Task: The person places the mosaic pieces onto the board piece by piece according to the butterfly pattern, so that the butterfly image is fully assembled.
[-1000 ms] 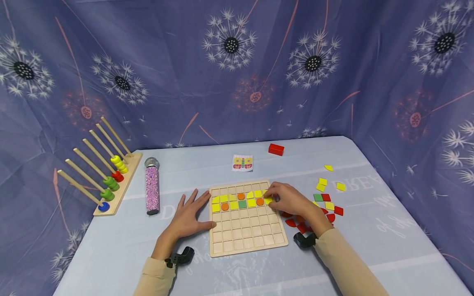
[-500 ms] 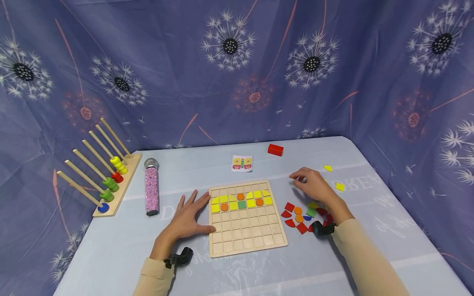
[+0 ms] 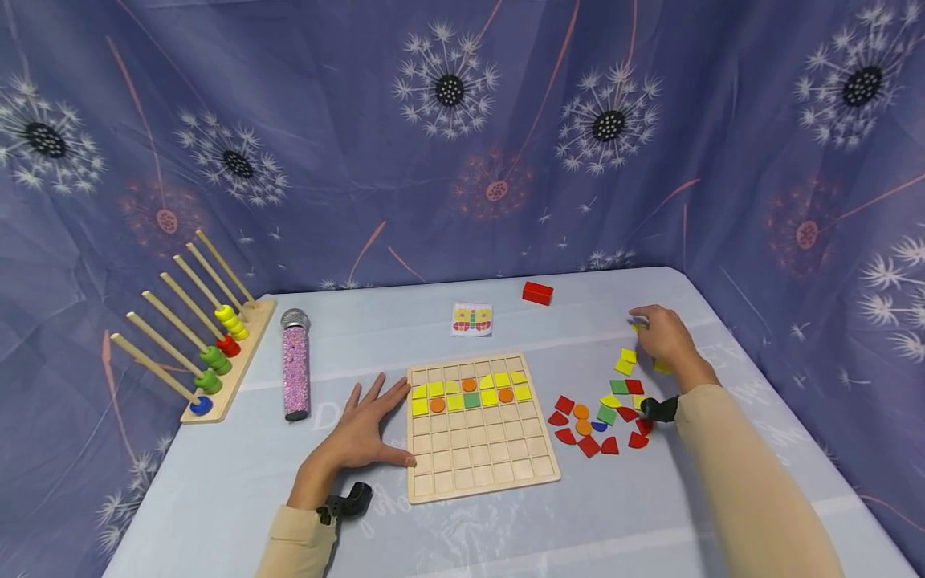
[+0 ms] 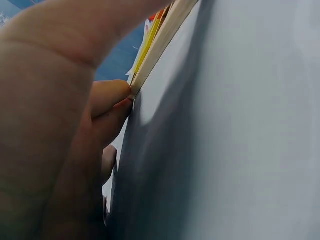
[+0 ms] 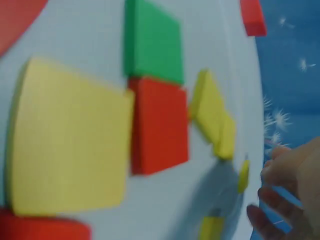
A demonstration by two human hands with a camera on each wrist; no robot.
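Observation:
My left hand [image 3: 364, 429] lies with fingers spread at the left side of a wooden grid board [image 3: 470, 457]. In the left wrist view, fingertips of that hand [image 4: 112, 102] touch the board's edge [image 4: 160, 45]. Two rows of the board hold yellow tiles, orange discs [image 3: 506, 394] and one green square tile [image 3: 471, 400]. Far to the right, my right hand [image 3: 668, 335] hovers with fingers loosely bent over a yellow quarter-round tile [image 3: 637, 327], which it partly covers. The right wrist view shows this hand [image 5: 287, 192] beside that small tile [image 5: 243, 176], with nothing between thumb and fingers.
Loose red, green, yellow, orange and blue tiles lie right of the board, including a red square tile [image 3: 588, 446]. Behind it are a butterfly pattern card [image 3: 472, 319] and a red block [image 3: 538, 293]. A glittery microphone [image 3: 295, 369] and a bead-peg stand [image 3: 249, 341] occupy the left.
My right hand has left a yellow tile at the board's right edge and moved right and away, past the loose tiles, to the far yellow tile. The left hand stays beside the board.

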